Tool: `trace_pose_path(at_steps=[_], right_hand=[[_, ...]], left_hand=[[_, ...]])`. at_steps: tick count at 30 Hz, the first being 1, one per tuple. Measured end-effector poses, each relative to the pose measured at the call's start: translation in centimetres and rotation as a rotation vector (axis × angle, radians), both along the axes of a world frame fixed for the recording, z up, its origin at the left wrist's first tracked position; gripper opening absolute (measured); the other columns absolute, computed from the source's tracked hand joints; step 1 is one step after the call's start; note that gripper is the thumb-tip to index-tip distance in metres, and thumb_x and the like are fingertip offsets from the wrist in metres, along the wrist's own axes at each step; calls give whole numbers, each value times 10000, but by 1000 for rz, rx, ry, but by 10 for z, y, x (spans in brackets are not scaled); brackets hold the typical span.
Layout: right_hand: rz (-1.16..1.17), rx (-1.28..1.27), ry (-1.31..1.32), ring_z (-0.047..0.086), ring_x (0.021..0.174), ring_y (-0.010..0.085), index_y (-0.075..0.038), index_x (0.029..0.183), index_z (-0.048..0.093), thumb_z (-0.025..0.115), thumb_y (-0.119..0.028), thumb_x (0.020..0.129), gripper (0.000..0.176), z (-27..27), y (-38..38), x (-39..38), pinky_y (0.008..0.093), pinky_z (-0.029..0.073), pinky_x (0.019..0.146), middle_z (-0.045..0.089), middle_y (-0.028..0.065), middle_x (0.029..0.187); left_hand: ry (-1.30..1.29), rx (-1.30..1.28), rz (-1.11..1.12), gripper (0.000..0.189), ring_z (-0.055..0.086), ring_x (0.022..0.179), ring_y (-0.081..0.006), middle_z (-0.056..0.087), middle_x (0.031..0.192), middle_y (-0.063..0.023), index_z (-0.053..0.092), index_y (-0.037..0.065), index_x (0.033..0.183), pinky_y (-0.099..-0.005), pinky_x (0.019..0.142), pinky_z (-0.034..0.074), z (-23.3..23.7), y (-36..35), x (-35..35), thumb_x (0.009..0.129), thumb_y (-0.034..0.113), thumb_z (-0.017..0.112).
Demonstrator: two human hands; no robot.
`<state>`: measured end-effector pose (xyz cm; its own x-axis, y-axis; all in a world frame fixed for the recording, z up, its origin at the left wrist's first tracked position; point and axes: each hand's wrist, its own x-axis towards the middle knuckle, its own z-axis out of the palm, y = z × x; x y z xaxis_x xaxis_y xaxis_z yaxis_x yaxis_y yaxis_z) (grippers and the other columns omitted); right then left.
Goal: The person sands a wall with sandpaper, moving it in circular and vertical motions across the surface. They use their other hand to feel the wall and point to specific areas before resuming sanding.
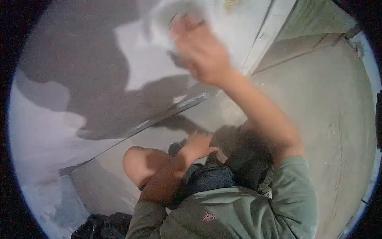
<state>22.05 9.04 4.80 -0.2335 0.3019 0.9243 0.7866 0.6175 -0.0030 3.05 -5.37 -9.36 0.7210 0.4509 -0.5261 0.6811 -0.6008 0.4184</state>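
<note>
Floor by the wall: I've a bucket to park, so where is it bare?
Bare: the concrete floor right of the raised right hand and arm, below the pale frame. Crowded: lower left, where the left hand rests on the knee above a dark bundle.

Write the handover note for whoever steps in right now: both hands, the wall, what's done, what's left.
Right hand: raised to the wall, on a pale round thing; motion blur hides the grip.
Left hand: resting at the bent knee, beside a small dark object; held or not, unclear.
Position: crouched on the concrete floor, a white trim strip to the right of the raised hand.
Done: cannot judge; the wall shows pale and grey zones, partly shadow.
Left: probably the area around the raised hand; check the surface up close first.
</note>
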Motion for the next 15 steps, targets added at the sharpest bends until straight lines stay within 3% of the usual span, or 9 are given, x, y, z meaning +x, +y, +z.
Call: trace_pose_path(at_steps=[2, 6, 9, 11, 15], right_hand=[[81, -87, -130, 498, 1341, 357, -110, 1348, 600, 665, -194, 840, 520, -5, 2, 2, 505, 380, 1123, 602, 112, 1362], [-14, 182, 176, 480, 1347, 392, -86, 1359, 581, 655, -157, 816, 553, 30, 18, 21, 528, 348, 1138, 557, 158, 1414], [-100, 122, 107, 490, 1346, 356, -87, 1365, 573, 673, -179, 808, 573, 7, 7, 12, 519, 350, 1133, 550, 129, 1434], [44, -117, -105, 499, 1346, 308, -104, 1357, 579, 696, -207, 792, 587, -7, -9, -5, 496, 357, 1125, 549, 101, 1442], [-61, 30, -74, 522, 1326, 286, -111, 1337, 589, 709, -224, 778, 583, 17, -5, -3, 450, 410, 1085, 556, 84, 1433]], left_hand=[[55, -8, -3, 690, 570, 1198, -404, 621, 1229, -262, 527, -22, 1328, -523, 1126, 344, -1, 3, 2, 921, 531, 600], [31, 3, 11, 711, 554, 1226, -408, 604, 1265, -261, 527, -18, 1334, -511, 1129, 350, 2, 4, 1, 909, 546, 607], [3, 13, -1, 709, 561, 1207, -414, 611, 1251, -260, 535, -22, 1322, -503, 1111, 371, 11, 2, 3, 908, 548, 608], [50, 20, -40, 703, 571, 1186, -417, 620, 1231, -259, 539, -24, 1316, -499, 1096, 387, 14, 1, 5, 910, 546, 605], [60, 1, -15, 689, 590, 1144, -423, 644, 1176, -256, 533, -28, 1311, -497, 1040, 421, 12, 6, 5, 916, 532, 604]])
